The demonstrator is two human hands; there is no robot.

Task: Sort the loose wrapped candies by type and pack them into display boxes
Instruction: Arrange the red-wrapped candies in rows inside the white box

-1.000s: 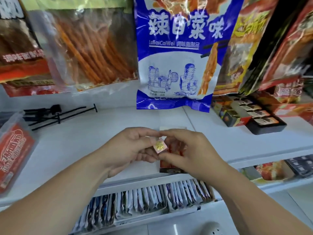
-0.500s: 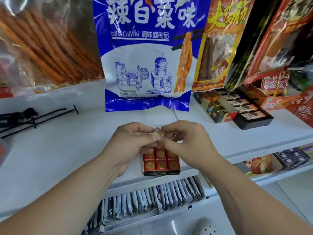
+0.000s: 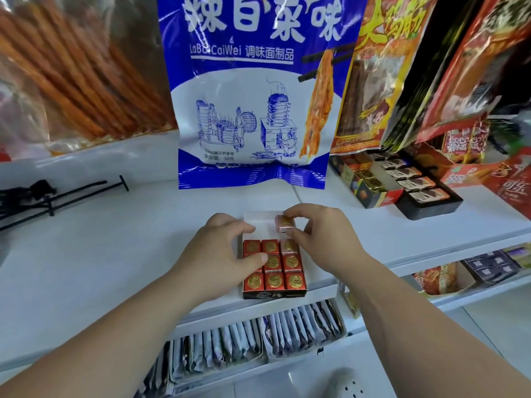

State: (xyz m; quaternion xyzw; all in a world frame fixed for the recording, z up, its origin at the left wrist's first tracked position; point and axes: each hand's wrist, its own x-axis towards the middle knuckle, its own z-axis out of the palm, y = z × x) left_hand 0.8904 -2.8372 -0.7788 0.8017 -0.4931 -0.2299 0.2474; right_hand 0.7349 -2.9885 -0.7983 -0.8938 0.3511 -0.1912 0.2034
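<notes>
right hand (image 3: 321, 234) pinches a wrapped candy (image 3: 285, 223) over the display box (image 3: 273, 294)'s bare back row, left hand (image 3: 227, 254) loosely steadying it — a skewed drop could jam crooked against the packed rows.

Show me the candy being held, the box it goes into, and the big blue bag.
Held candy (image 3: 285, 223), head view: its gold-printed top face.
Display box (image 3: 272, 295), head view: its dark front wall.
Blue bag (image 3: 247, 53), head view: the upper printed panel.
</notes>
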